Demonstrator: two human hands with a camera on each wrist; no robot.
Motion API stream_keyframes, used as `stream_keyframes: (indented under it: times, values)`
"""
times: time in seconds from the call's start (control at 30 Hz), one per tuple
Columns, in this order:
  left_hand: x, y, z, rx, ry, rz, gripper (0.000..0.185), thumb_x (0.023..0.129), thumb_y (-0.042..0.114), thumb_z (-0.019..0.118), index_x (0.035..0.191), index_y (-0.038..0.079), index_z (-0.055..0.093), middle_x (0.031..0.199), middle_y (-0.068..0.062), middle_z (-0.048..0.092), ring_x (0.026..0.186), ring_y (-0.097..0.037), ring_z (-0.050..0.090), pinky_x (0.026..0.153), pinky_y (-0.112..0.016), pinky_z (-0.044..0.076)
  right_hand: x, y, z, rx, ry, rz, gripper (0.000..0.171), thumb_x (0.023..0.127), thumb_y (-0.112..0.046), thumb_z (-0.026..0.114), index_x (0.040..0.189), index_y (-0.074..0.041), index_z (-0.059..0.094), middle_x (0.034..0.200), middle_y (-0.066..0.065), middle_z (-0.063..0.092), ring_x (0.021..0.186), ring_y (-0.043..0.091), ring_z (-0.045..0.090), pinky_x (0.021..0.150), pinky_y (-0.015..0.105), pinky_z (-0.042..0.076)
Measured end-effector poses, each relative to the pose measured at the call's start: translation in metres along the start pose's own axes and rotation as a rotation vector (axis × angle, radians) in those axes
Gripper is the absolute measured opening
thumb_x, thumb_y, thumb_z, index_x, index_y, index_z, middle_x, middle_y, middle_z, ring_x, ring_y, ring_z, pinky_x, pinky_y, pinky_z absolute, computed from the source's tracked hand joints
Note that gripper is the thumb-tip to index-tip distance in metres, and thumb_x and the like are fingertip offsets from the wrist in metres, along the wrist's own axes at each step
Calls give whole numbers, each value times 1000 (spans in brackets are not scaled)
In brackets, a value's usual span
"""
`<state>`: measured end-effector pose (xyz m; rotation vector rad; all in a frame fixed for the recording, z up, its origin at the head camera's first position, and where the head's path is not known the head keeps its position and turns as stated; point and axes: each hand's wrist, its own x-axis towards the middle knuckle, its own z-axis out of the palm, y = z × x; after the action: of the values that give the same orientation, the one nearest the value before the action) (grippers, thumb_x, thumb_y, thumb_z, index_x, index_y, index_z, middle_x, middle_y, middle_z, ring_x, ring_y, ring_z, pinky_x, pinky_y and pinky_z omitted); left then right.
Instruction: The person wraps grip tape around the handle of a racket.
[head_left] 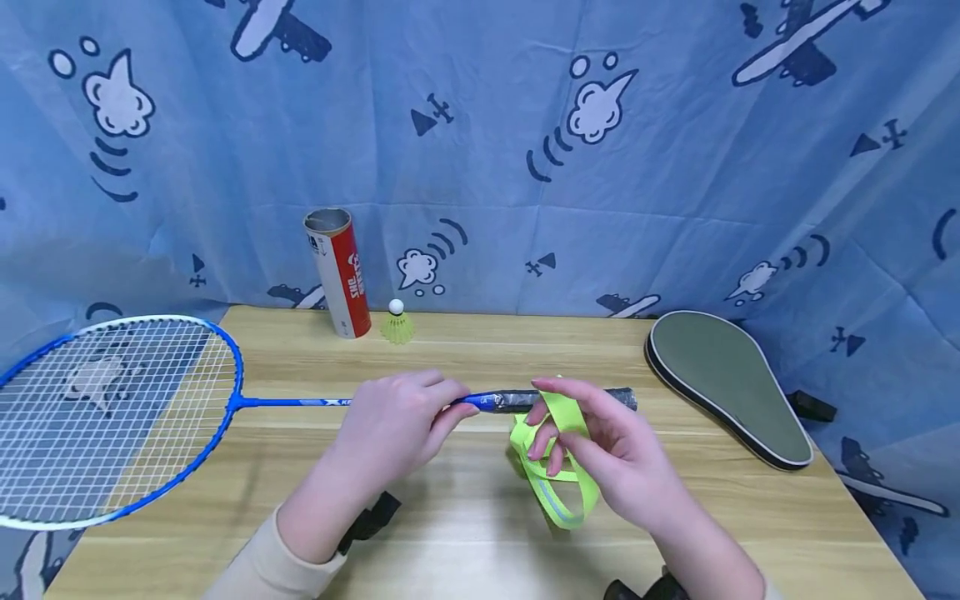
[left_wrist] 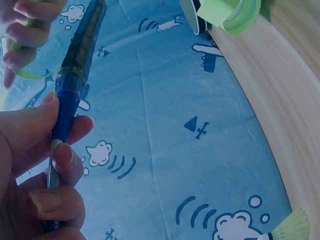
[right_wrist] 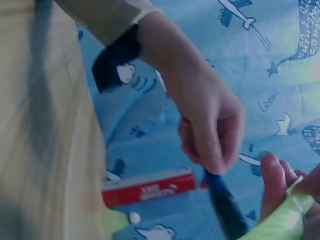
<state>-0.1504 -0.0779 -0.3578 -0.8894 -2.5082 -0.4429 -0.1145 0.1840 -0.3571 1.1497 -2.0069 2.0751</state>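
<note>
Blue airplane-print fabric (head_left: 480, 167) is hanging behind a wood-grain desk (head_left: 465, 542). Near centre, the left hand (head_left: 401, 412) is pinching a badminton racket (head_left: 292, 402), which is stretching to the left edge; right of centre, the right hand's (head_left: 615, 446) fingers are holding lime-green tape (head_left: 566, 414), its loops dangling below the handle (head_left: 513, 402).

Before you, one pale wood-grain tabletop (head_left: 480, 354). Near its far edge, left of centre, you have one red-and-white tube (head_left: 342, 283), standing, open end up. Just right of it, one shuttlecock (head_left: 397, 327), yellow-green skirt down, white cork up. At your right, one olive-green paddle-shaped case (head_left: 723, 383), lying flat, pale-edged, dark-sided. Behind, you see one blue cloth (head_left: 472, 158), printed with planes and clouds.
</note>
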Motion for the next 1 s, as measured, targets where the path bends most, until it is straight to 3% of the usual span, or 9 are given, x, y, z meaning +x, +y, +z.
stream_keyframes:
  times: [0.17, 0.27, 0.4, 0.5, 0.63, 0.8, 1.0]
  values:
    - [1, 1, 2, 6, 38, 27, 12, 94, 38, 76, 99, 27, 78, 80, 13, 70, 61, -4, 61, 48, -19, 37, 1, 3, 11, -10, 184, 135, 23, 99, 13, 52, 121, 18, 61, 102, 5, 77, 85, 18, 76, 65, 30, 60]
    - [1, 1, 3, 3, 38, 25, 12, 95, 38, 76, 100, 27, 78, 81, 13, 71, 61, -4, 62, 48, -19, 37, 4, 4, 12, -29, 246, 103, 22, 101, 12, 53, 120, 18, 61, 102, 5, 78, 79, 19, 77, 62, 32, 60]
    - [1, 1, 4, -6, 24, 16, 13, 95, 38, 75, 99, 27, 78, 80, 13, 69, 60, -3, 60, 48, -17, 36, 6, 2, 14, -16, 254, 85, 31, 99, 17, 49, 129, 14, 58, 111, 10, 73, 79, 21, 76, 60, 31, 59]
    - [1, 2, 3, -6, 37, 27, 13, 95, 38, 76, 98, 26, 79, 79, 13, 68, 60, -3, 58, 47, -17, 34, 5, 5, 20, 34, 241, 145, 33, 97, 18, 46, 126, 12, 60, 112, 12, 71, 82, 19, 76, 63, 29, 60]
    - [0, 5, 2, 6, 89, 49, 12, 93, 36, 78, 96, 25, 78, 75, 12, 66, 57, -3, 54, 46, -17, 31, 1, 16, 33, 75, 254, 221, 23, 102, 9, 50, 120, 12, 65, 104, 10, 74, 79, 20, 77, 68, 33, 63]
    - [0, 9, 1, 0, 112, 63, 12, 94, 35, 77, 100, 24, 78, 76, 12, 68, 57, -3, 55, 46, -16, 30, -2, 23, 42, 21, 304, 259, 37, 104, 1, 55, 141, 2, 59, 94, 14, 75, 71, 25, 77, 66, 38, 63]
    - [-1, 10, 0, -18, 116, 101, 38, 95, 33, 76, 132, 29, 72, 78, 11, 72, 57, -5, 59, 46, -15, 29, -4, 25, 43, 18, 283, 276, 53, 103, 6, 53, 155, -2, 44, 92, 18, 75, 72, 24, 77, 65, 38, 63]
